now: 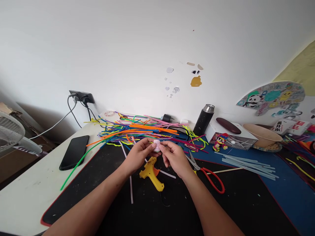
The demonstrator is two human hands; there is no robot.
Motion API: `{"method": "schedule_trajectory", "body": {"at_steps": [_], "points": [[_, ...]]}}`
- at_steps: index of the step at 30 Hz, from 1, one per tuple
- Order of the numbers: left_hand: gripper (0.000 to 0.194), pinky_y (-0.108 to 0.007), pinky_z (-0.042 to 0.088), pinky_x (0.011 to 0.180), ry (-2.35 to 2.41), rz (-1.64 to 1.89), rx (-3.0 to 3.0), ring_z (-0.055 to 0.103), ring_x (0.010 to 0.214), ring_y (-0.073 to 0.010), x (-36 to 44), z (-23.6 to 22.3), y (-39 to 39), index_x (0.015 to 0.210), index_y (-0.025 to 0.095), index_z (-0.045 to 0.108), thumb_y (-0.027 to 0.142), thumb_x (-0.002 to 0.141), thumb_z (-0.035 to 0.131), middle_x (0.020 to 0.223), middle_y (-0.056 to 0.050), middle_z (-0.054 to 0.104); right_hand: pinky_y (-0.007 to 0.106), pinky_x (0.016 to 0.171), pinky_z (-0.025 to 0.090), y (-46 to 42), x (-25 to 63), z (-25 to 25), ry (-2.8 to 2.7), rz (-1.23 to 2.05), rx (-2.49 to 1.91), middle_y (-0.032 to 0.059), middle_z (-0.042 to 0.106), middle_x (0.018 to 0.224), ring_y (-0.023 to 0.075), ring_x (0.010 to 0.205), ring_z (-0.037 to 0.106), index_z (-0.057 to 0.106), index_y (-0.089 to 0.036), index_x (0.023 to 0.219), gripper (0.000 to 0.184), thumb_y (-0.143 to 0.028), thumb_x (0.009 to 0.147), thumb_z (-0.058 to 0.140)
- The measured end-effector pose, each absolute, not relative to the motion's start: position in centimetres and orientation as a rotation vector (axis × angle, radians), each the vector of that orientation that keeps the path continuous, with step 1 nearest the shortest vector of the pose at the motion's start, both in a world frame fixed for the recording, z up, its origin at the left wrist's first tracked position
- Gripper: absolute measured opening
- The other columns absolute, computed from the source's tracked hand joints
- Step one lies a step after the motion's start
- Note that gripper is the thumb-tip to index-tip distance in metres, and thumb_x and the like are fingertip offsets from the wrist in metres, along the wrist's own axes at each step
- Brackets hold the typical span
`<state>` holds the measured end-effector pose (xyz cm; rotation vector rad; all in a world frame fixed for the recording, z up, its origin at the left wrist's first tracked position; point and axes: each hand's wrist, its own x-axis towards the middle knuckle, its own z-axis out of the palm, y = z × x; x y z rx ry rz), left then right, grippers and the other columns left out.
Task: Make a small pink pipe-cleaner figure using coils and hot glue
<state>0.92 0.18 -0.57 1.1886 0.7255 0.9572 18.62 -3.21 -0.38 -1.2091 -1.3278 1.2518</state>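
Between the fingertips of both hands is a small pale pink-white coil [157, 146], which looks like wound pipe cleaner. My left hand [139, 153] pinches it from the left, and my right hand [173, 155] from the right with its lower fingers curled. Just below the hands a yellow hot glue gun [152, 174] lies on the black mat. Pale lilac pipe cleaners [131, 186] lie beside and under it. Red-handled scissors [209, 175] rest to the right of my right hand, blades pointing away.
Many coloured pipe cleaners [137, 129] are heaped along the wall. A black phone [74, 152] lies on the left. At the right stand a black thermos [203, 119] and a small colourful figurine [220, 142], with translucent glue sticks [249, 165] nearby. A fan [12, 129] stands far left.
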Motion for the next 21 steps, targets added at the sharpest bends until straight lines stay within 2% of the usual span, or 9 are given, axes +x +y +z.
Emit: {"method": "schedule_trajectory", "body": {"at_steps": [14, 21], "points": [[0.047, -0.032, 0.062, 0.077, 0.712, 0.950, 1.135, 0.072, 0.075, -0.0177, 0.72, -0.89, 0.32, 0.094, 0.016, 0.067, 0.054, 0.075, 0.088, 0.081, -0.003, 0.074, 0.023, 0.040, 0.031, -2.98, 18.60, -0.82, -1.278, 1.281, -1.176, -0.0099, 0.050, 0.048, 0.0095, 0.036, 0.041, 0.067, -0.019, 0.097, 0.040, -0.057, 0.083, 0.074], [0.047, -0.034, 0.062, 0.081, 0.731, 0.933, 1.144, 0.074, 0.079, -0.0192, 0.83, -0.45, 0.05, 0.098, 0.017, 0.067, 0.055, 0.078, 0.086, 0.085, -0.004, 0.075, 0.023, 0.041, 0.030, -3.02, 18.59, -0.82, -1.257, 1.302, -1.190, -0.0103, 0.048, 0.048, 0.0097, 0.036, 0.042, 0.066, -0.020, 0.098, 0.040, -0.057, 0.085, 0.073]]}}
